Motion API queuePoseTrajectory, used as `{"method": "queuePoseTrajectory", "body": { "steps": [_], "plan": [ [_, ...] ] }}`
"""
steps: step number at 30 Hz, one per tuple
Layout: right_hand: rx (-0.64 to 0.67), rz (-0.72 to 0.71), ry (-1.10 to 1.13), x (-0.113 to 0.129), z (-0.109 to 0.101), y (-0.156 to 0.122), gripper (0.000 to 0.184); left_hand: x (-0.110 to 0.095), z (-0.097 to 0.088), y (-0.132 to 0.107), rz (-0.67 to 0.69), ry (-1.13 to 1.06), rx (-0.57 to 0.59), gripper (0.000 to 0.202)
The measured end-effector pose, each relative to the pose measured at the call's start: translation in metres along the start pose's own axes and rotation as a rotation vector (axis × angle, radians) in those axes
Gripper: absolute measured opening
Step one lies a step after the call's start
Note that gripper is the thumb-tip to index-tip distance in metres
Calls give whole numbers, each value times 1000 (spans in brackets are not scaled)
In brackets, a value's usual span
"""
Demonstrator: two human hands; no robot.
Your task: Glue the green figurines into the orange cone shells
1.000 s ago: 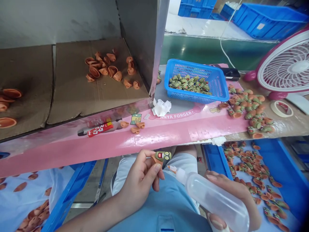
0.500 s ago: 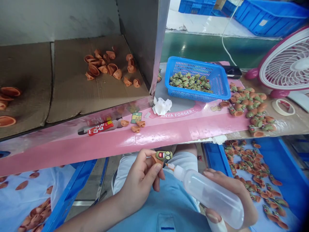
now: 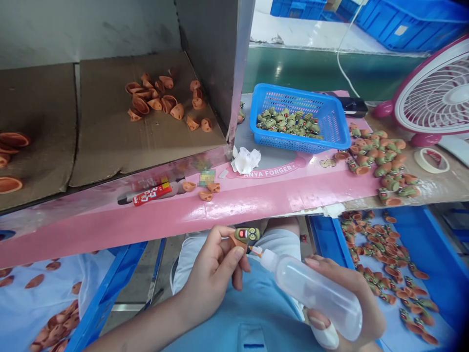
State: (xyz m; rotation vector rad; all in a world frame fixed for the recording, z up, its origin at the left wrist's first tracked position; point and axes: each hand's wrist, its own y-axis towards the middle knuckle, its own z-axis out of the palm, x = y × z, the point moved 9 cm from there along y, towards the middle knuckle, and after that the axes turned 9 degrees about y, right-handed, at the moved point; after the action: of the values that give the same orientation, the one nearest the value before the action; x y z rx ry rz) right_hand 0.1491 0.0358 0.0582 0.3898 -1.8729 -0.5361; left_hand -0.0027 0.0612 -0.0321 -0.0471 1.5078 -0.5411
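My left hand [image 3: 212, 274] pinches a small green and orange toy piece [image 3: 245, 235] with a cartoon face, held just below the pink board's front edge. My right hand [image 3: 351, 303] is wrapped round a clear squeeze bottle [image 3: 315, 292]. The bottle's nozzle tip touches the underside of the toy piece. Both hands hover over my lap, which is clad in blue.
A blue basket [image 3: 331, 124] holds green pieces on the pink board [image 3: 278, 193]. Loose orange and green pieces [image 3: 381, 159] lie to its right near a pink fan [image 3: 436, 98] and a tape roll [image 3: 432, 160]. Orange shells [image 3: 161, 100] lie in a cardboard box. Blue bins [image 3: 436, 254] flank my lap.
The bottle in my right hand has moved left and up until its nozzle meets the toy piece. My left hand has stayed almost where it was.
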Motion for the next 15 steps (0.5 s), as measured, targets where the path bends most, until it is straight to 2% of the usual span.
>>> {"method": "queuePoseTrajectory", "body": {
  "steps": [11, 15],
  "plan": [
    [-7, -5, 8, 2, 0, 2, 30, 2, 0, 0, -10, -13, 0, 10],
    [46, -22, 8, 3, 4, 2, 32, 2, -1, 0, -15, -22, -4, 9]
  ]
}}
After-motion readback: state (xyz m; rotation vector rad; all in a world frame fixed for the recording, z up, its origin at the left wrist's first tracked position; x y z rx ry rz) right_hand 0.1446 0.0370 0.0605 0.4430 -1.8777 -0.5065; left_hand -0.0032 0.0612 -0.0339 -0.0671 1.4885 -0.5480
